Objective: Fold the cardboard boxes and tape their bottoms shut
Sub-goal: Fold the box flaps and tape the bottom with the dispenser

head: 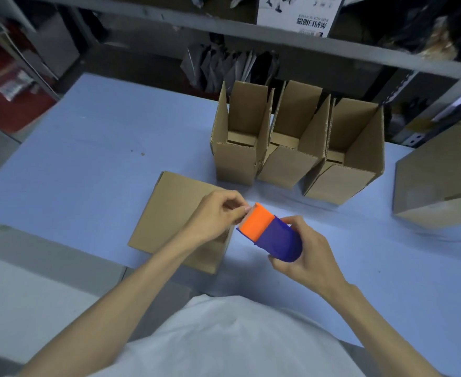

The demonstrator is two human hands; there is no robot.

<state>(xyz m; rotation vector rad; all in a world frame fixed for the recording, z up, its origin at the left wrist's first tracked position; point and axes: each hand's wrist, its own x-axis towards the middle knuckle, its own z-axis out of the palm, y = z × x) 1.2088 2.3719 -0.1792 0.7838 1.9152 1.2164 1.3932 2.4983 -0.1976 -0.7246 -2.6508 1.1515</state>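
A tape dispenser (271, 232) with an orange front and a blue-purple body is held above the table near its front. My right hand (303, 254) grips its blue body from the right. My left hand (218, 216) pinches at the tape end beside the orange toothed edge. Under my left hand sits a cardboard box (175, 213) with its flat face up. Three folded cardboard boxes (292, 142) stand open-topped in a row behind, touching each other.
The light blue table (88, 148) carries everything. A larger cardboard box (439, 175) lies on its side at the right edge. Metal shelving (278, 31) with bags and papers runs along the back. A grey surface lies at the lower left.
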